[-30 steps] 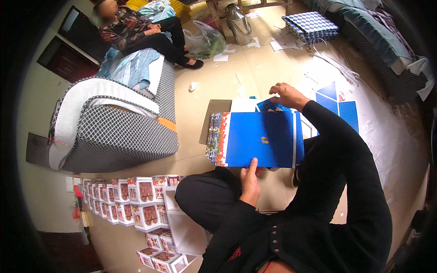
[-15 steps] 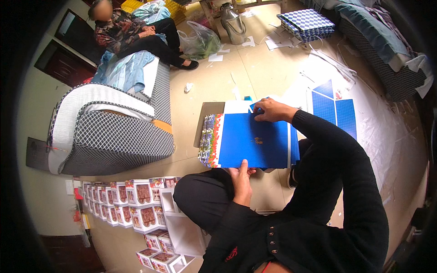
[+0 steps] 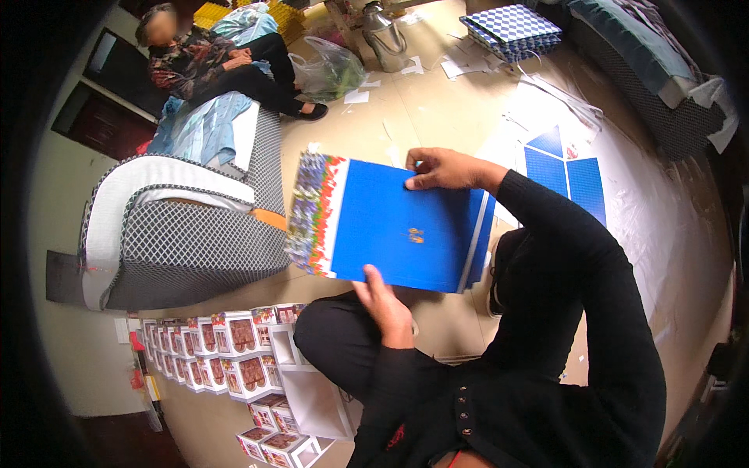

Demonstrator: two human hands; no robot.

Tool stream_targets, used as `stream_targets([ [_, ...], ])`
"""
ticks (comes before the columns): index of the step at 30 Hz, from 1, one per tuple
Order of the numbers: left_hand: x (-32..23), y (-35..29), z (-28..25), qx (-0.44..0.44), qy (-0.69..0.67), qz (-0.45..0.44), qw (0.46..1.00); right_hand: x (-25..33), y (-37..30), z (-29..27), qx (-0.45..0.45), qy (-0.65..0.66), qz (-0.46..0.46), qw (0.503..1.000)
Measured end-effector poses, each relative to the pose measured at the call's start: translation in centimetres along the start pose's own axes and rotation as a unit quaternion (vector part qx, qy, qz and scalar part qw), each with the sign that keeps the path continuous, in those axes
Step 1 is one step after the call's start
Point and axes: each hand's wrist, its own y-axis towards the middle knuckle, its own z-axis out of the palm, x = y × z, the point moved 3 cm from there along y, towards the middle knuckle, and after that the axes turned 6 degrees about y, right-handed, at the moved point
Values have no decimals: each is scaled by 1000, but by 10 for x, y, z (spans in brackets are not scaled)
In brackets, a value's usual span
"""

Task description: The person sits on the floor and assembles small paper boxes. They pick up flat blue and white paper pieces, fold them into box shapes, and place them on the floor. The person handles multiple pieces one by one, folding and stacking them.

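Note:
A blue cardboard piece (image 3: 398, 230) with a flowered band at its left end and a white strip near its right end is held in front of me. It lies slightly tilted, and further layers show at its right end. My left hand (image 3: 384, 310) grips the near edge, thumb on top and fingers hidden beneath. My right hand (image 3: 449, 170) pinches the far edge, its thumb on the blue face and its index finger curled. Whether these are loose sheets or one folded piece, I cannot tell.
White boxes (image 3: 250, 366) stand in rows at the lower left. A patterned sofa (image 3: 187, 242) is at left, where a person (image 3: 211, 62) sits. Blue panels (image 3: 546, 171) lie on the floor at right. Behind are checked bags (image 3: 511, 27), a metal flask (image 3: 382, 35) and paper scraps.
Both hands have shifted left with the blue cardboard piece, which now tilts. The small blue object by my right hand and the board under the piece no longer show. My view has shifted slightly.

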Motion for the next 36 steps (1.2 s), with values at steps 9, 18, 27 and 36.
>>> stream_targets([
  [9,-94,44,17,42,-24,87,995,67,-72,28,68,95,-95,989],
  [18,-124,43,32,172,-86,30,981,75,-111,32,-1,138,-191,972],
  [27,-99,45,16,168,-154,36,973,87,-120,31,-45,115,-167,978],
  [36,-147,35,27,181,-272,78,942,51,-111,66,-27,441,-159,883],
])
